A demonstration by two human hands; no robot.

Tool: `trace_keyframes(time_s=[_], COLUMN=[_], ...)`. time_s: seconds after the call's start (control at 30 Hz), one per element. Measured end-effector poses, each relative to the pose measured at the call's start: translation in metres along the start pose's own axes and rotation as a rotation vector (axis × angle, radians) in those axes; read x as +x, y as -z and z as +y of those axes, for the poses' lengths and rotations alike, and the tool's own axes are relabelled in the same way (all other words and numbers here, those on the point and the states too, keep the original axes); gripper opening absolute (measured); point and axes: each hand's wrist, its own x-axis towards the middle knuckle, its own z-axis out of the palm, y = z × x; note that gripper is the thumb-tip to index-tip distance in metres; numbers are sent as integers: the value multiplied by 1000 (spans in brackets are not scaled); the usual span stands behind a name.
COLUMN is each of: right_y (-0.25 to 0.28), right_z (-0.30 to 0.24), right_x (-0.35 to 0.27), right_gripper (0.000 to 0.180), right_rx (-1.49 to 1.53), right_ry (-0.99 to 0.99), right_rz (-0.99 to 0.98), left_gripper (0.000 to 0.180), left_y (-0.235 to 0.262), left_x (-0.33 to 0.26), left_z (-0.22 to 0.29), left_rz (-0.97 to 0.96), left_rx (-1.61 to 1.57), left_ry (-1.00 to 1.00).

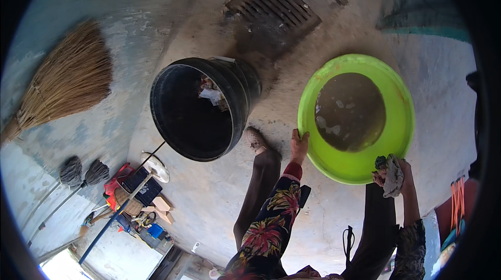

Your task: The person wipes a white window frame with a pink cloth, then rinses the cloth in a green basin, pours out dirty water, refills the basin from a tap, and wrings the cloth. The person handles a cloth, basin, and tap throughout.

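A lime-green basin [399, 118] holds murky brown water with a few patches of foam. My left hand [298, 147] grips the basin's rim at its near left side, thumb and fingers closed on the edge. At the near right of the rim, my right hand [406, 175] is closed around a bunched grey and dark cloth [391, 176], with a pinkish part hanging on its left. The basin appears tilted, though I cannot tell whether it rests on anything.
Left of the basin stands a black bucket [245, 89] with scraps of rubbish inside. Beyond lies a metal floor grate [271, 3]. A straw broom [73, 71], two mops [83, 173] and a pile of boxes and tools [141, 201] line the left wall. My shoe [255, 139] is near the bucket.
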Motion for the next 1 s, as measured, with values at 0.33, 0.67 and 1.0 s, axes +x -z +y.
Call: trace_keyframes(time_s=[0.33, 0.67, 1.0], right_y=[-96, -232, -269], right_z=[-112, -227, -239], right_x=[13, 4, -10], right_gripper=[48, 46, 44], right_rx=[26, 2, -63], right_ry=[82, 216, 220], right_rz=[-332, -233, -181], left_gripper=[34, 18, 15], left_y=[83, 101, 75], left_x=[63, 122, 87], left_z=[49, 82, 110], left_rz=[20, -330, -535], left_rx=[-84, 565, -121], left_ry=[273, -506, 296])
